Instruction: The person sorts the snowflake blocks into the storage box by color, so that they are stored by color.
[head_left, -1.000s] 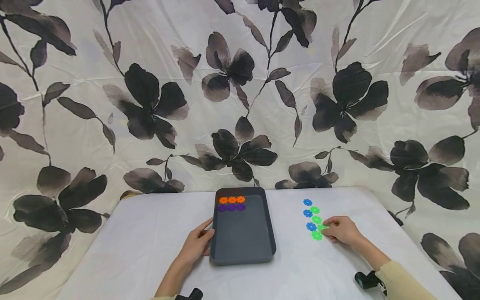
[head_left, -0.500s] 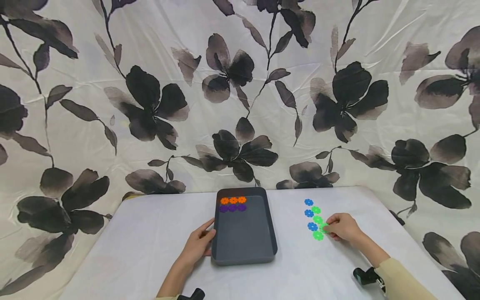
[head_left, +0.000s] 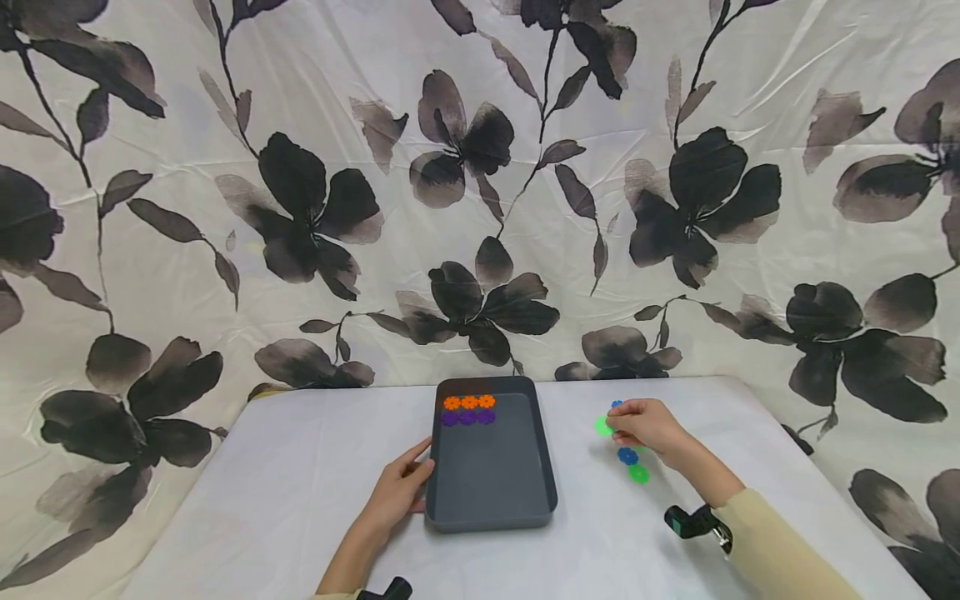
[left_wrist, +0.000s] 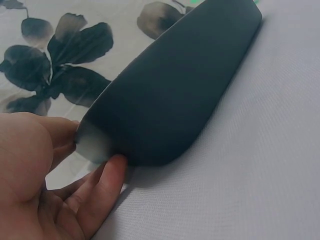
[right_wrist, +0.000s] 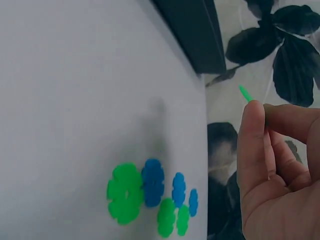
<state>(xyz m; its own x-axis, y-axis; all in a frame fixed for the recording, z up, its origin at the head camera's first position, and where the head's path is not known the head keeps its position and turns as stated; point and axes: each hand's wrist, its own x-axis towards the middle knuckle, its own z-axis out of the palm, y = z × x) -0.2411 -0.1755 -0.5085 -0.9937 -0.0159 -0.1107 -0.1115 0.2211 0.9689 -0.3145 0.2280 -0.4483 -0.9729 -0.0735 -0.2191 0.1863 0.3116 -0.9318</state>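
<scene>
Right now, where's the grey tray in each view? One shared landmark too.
Head: the grey tray is below centre, the left hand on its left side.
Left wrist: the grey tray slants from lower left of centre to the top edge, right of centre.
Right wrist: only part of it, with a corner, at the top edge, right of centre.
Shared landmark: the floral cloth.

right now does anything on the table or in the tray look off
Nothing stands out: the orange pieces and purple pieces form neat rows in the tray, loose blue pieces and green pieces lie flat on the table, and the right hand pinches another green piece.
</scene>
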